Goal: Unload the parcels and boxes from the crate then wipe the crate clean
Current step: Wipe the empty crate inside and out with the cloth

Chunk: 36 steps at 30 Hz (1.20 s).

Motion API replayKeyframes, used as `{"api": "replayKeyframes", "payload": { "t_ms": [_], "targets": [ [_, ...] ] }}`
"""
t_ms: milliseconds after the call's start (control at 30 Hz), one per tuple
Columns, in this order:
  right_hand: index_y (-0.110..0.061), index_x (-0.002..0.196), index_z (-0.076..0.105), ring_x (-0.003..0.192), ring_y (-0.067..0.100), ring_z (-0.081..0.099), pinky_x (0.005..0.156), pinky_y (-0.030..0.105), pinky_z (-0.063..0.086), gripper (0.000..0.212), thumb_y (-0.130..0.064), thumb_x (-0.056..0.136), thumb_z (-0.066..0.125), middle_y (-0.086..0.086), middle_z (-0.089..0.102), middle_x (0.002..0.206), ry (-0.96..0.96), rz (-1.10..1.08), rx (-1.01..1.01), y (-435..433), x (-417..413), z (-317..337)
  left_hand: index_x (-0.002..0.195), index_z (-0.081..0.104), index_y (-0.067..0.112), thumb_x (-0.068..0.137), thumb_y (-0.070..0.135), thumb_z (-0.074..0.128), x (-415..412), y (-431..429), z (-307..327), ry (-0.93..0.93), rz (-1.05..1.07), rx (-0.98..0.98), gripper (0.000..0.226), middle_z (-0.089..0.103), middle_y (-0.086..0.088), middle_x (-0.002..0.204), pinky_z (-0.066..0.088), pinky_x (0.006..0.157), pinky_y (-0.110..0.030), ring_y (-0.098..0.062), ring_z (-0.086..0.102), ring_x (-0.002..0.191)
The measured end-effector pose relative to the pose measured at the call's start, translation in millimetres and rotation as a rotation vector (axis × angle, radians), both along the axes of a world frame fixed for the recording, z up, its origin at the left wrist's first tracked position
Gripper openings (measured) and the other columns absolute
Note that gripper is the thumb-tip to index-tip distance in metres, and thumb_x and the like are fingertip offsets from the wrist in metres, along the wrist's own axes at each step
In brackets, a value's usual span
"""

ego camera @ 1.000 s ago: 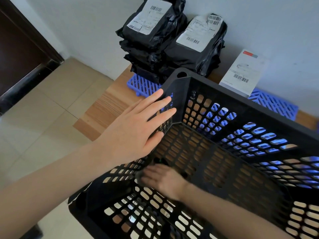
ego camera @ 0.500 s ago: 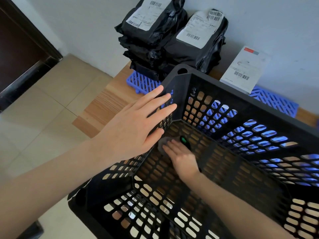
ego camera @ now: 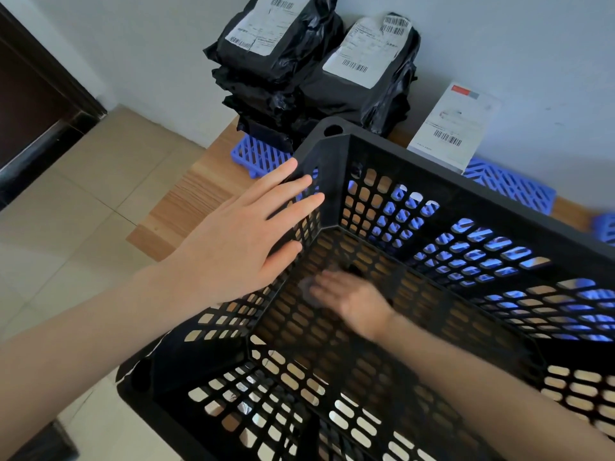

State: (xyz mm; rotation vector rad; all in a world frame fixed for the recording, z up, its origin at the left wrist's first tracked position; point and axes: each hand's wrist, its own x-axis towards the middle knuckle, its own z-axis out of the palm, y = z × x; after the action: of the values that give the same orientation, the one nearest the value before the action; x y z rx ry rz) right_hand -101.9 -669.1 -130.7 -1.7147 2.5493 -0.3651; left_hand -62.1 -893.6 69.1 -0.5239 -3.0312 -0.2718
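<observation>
Item 1: black slatted crate (ego camera: 432,201) on the wooden tabletop (ego camera: 186,207); I see no parcels inside it.

Item 2: my left hand (ego camera: 239,247), fingers straight and spread, laid flat against the crate's left wall near its far corner.

Item 3: my right hand (ego camera: 352,301), down on the crate's floor, fingers stretched over a small grey cloth (ego camera: 307,289). Both are motion-blurred, so I read the fingers as flat, not curled.

Item 4: black parcels (ego camera: 299,61) with white labels, in two stacks behind the crate's far corner, against the wall.

Item 5: white box (ego camera: 452,128), behind the crate's far wall.

Item 6: blue grid mats (ego camera: 509,188), under the parcels and box, behind the crate.
</observation>
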Motion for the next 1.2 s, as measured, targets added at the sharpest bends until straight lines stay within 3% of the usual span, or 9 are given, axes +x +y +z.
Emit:
{"api": "replayKeyframes", "payload": {
  "t_ms": [200,300,433,500,567,667,900,1033,1200],
  "targets": [
    [-0.005,0.125,0.063,0.119,0.034,0.059,0.099,0.045,0.049,0.049,0.004,0.078,0.07,0.017,0.062,0.127,-0.001,-0.345,0.065,30.3,-40.2,9.6,0.151,0.033,0.019,0.098,0.04,0.042,-0.7,1.1,0.2,-0.016,0.008,-0.025,0.059,0.029,-0.003,0.159,0.034,0.115,-0.048,-0.018,0.006,0.152],
    [-0.009,0.133,0.056,0.129,0.028,0.051,0.111,0.035,0.03,0.054,0.0,0.081,0.069,0.013,0.056,0.137,-0.125,-0.398,0.033,16.5,-1.6,5.7,0.151,0.034,0.018,0.097,0.042,0.038,-0.9,0.8,0.3,-0.013,0.009,-0.025,0.06,0.03,-0.003,0.159,0.035,0.115,-0.048,-0.018,0.007,0.152],
    [-0.018,0.115,0.07,0.112,0.018,0.065,0.099,0.034,0.049,0.064,-0.012,0.054,0.09,0.002,0.07,0.117,-0.205,-0.107,0.021,12.4,66.4,7.1,0.15,0.036,0.019,0.096,0.04,0.042,-0.6,1.5,0.2,-0.001,0.01,-0.024,0.059,0.032,-0.002,0.158,0.033,0.115,-0.048,-0.017,0.009,0.152],
    [-0.021,0.115,0.07,0.111,0.016,0.064,0.099,0.031,0.049,0.052,-0.021,0.065,0.086,-0.001,0.07,0.117,-0.227,0.065,0.005,15.2,97.2,2.5,0.15,0.036,0.019,0.095,0.04,0.042,-0.4,1.4,0.8,0.004,0.013,-0.031,0.059,0.033,-0.002,0.158,0.032,0.116,-0.048,-0.017,0.01,0.152],
    [-0.02,0.122,0.065,0.118,0.018,0.06,0.105,0.032,0.044,0.033,-0.022,0.089,0.065,0.0,0.066,0.123,-0.197,0.217,0.008,18.6,118.2,-6.7,0.15,0.036,0.019,0.096,0.041,0.04,-0.4,1.8,1.9,0.003,0.011,-0.039,0.059,0.033,-0.002,0.158,0.032,0.116,-0.048,-0.017,0.01,0.152],
    [-0.018,0.129,0.058,0.125,0.02,0.054,0.106,0.035,0.043,0.032,-0.022,0.097,0.052,0.002,0.062,0.13,-0.144,0.27,0.025,22.0,114.9,-11.7,0.15,0.037,0.018,0.095,0.041,0.041,-0.1,2.5,3.5,-0.003,0.004,-0.05,0.059,0.034,-0.003,0.157,0.032,0.116,-0.049,-0.018,0.01,0.152],
    [-0.015,0.117,0.07,0.11,0.022,0.066,0.095,0.031,0.05,0.057,-0.015,0.063,0.088,0.005,0.069,0.118,0.017,-0.033,0.095,45.0,9.1,18.0,0.149,0.039,0.017,0.094,0.041,0.042,0.0,3.2,3.6,-0.003,0.006,-0.056,0.06,0.036,-0.003,0.156,0.038,0.112,-0.051,-0.018,0.01,0.152],
    [-0.005,0.112,0.071,0.103,0.032,0.068,0.085,0.04,0.056,0.05,0.001,0.064,0.083,0.016,0.07,0.113,0.092,-0.232,0.065,59.9,-34.1,26.8,0.149,0.039,0.017,0.093,0.043,0.04,0.2,3.6,2.2,0.006,0.006,-0.07,0.061,0.037,-0.004,0.155,0.037,0.112,-0.052,-0.019,0.012,0.152],
    [-0.004,0.117,0.068,0.113,0.032,0.063,0.095,0.04,0.051,0.048,0.002,0.07,0.078,0.015,0.067,0.119,0.053,-0.291,0.093,63.8,-16.6,22.0,0.149,0.038,0.017,0.093,0.043,0.039,-0.7,2.6,1.9,0.02,-0.005,-0.08,0.061,0.038,-0.005,0.154,0.035,0.113,-0.047,-0.02,0.013,0.151]
  ]
}}
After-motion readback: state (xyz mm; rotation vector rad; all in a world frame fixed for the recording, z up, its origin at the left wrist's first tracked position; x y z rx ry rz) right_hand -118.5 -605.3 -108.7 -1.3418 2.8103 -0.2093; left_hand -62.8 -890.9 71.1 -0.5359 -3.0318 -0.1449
